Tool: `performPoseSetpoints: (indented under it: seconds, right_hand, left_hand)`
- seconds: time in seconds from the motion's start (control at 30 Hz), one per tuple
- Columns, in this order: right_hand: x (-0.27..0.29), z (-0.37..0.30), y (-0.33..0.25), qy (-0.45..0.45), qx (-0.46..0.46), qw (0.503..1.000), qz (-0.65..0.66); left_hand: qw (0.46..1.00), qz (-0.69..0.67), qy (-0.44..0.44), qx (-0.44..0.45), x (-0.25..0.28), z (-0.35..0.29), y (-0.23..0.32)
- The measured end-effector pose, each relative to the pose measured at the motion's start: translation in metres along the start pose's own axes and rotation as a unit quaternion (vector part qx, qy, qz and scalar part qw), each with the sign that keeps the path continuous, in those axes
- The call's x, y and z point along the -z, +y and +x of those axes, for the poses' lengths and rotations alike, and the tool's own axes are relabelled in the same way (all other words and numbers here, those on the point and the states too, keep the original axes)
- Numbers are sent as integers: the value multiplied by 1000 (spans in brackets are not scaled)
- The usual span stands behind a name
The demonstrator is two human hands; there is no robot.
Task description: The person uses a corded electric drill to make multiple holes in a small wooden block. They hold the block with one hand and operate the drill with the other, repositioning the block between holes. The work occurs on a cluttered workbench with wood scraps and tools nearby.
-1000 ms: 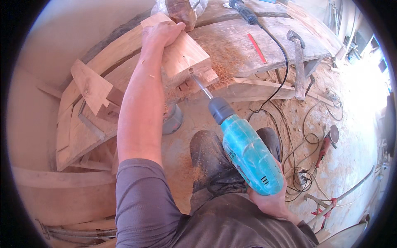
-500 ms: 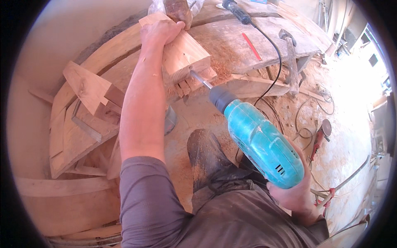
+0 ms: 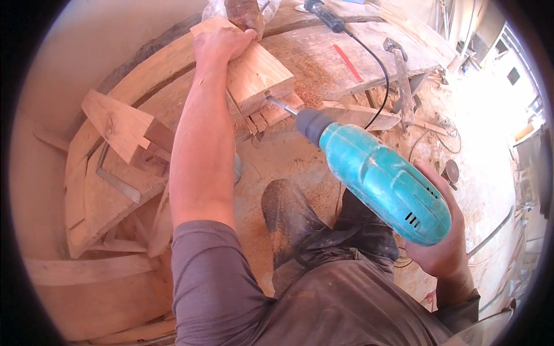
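My left hand (image 3: 222, 45) is closed on a pale wooden block (image 3: 261, 69), pressing it onto the bench; its fingertips are mostly hidden. My right hand (image 3: 445, 245) grips a teal power drill (image 3: 381, 176) by its handle, which the drill body largely hides. The drill's black chuck (image 3: 314, 126) holds a metal bit (image 3: 283, 105), whose tip meets the block's near end face beside a small dark hole. How deep the bit sits, I cannot tell. Under the block lies another notched piece of wood (image 3: 271, 118), with shavings around it.
On the plank bench (image 3: 311, 60) lie a red pencil-like stick (image 3: 347, 62), a corded black tool (image 3: 324, 16) and a hammer (image 3: 399, 78). A notched timber (image 3: 118, 124) and a metal square (image 3: 112, 176) are at left. An angle grinder (image 3: 450, 171) rests on the dusty floor.
The drill's rear end and my right hand have swung to the right and slightly up, changing the drill's angle. My left hand keeps its hold on the block.
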State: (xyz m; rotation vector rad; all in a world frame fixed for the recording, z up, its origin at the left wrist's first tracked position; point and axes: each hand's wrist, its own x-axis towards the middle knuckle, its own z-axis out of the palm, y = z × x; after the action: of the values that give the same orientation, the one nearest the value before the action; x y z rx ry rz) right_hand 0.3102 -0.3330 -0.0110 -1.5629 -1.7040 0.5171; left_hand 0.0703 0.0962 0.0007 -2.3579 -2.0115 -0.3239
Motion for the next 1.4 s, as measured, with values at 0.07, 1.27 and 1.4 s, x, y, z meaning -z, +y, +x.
performPoseSetpoints:
  seconds: [0.07, 1.27, 1.4]
  right_hand:
    - [2, 0, -1, -11, 6, 1000, -9]
    - [-81, -42, 40, 13, -85, 967, 240]
    - [-70, -40, 27, 8, -91, 962, 256]
  left_hand:
    - [1000, -5, 6, 7, -1, 0, 0]
    - [996, -45, 22, 76, -4, 2, 6]
    - [996, -38, 31, 73, -3, -1, 8]
